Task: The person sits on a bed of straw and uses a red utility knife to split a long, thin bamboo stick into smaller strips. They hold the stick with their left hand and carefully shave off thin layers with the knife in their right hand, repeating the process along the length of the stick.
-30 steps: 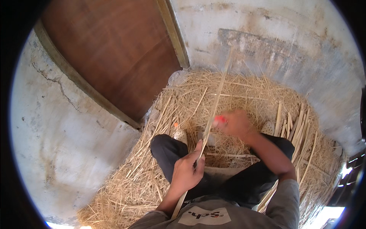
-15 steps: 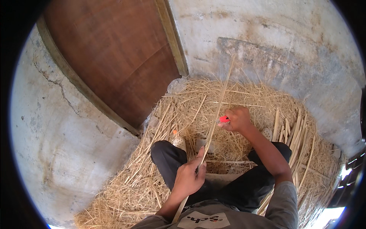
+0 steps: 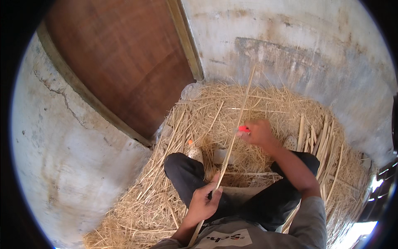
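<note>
1. I see a person sitting with bent knees in black cloth trousers point(image 3: 182, 169).
2. The left hand point(image 3: 204, 202) is curled around a long, thin, pale yellow strip point(image 3: 227, 159).
3. The strip leans: its top points up toward the stained grey-white wall point(image 3: 306, 31), and its low end runs past the left hand, by the grey cloth shirt point(image 3: 304, 216).
4. The right hand point(image 3: 258, 133) is folded around a small bright red thing point(image 3: 244, 129), right by the middle of the strip. I cannot tell if they touch.
5. Dry yellow straw point(image 3: 132, 211) covers the floor.
6. A pale shoe with little holes point(image 3: 195, 155) sits near the left knee, just beside a small orange thing point(image 3: 190, 142).
7. Flat, pale sticks point(image 3: 326, 137) lie past the right knee.
</note>
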A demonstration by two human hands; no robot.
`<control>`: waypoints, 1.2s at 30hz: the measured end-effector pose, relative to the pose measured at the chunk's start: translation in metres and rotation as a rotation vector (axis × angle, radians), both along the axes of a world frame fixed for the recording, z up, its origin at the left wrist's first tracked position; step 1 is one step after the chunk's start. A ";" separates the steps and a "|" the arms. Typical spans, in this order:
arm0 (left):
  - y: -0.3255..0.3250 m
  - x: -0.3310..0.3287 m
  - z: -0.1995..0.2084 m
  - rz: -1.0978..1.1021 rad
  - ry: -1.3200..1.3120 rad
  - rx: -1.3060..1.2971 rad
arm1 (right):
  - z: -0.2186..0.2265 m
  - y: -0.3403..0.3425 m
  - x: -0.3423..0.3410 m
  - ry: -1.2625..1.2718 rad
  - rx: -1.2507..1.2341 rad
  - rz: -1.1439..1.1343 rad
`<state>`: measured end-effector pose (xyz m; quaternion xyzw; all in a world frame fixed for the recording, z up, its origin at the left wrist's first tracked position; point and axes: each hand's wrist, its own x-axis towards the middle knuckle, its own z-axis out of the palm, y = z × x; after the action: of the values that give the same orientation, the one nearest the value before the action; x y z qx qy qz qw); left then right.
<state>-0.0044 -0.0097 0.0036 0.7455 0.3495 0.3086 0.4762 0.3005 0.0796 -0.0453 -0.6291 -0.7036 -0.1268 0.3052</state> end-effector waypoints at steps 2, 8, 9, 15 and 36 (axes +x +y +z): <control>-0.006 -0.004 0.001 -0.034 -0.024 0.002 | 0.003 0.009 0.022 0.022 0.033 -0.051; -0.018 -0.018 0.007 -0.100 0.068 -0.078 | 0.010 0.029 0.073 0.053 0.052 -0.249; -0.021 -0.022 0.008 -0.114 0.070 -0.081 | 0.012 0.034 0.083 0.118 0.049 -0.333; -0.050 -0.053 0.008 -0.245 0.012 -0.300 | 0.020 0.029 0.176 0.175 -0.046 -0.653; 0.013 0.023 0.016 -0.042 -0.271 -0.614 | 0.048 -0.047 -0.035 0.005 -0.087 0.123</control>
<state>0.0189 0.0029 0.0193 0.5267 0.3440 0.2755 0.7269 0.2656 0.0322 0.0027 -0.5977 -0.7450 -0.0755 0.2865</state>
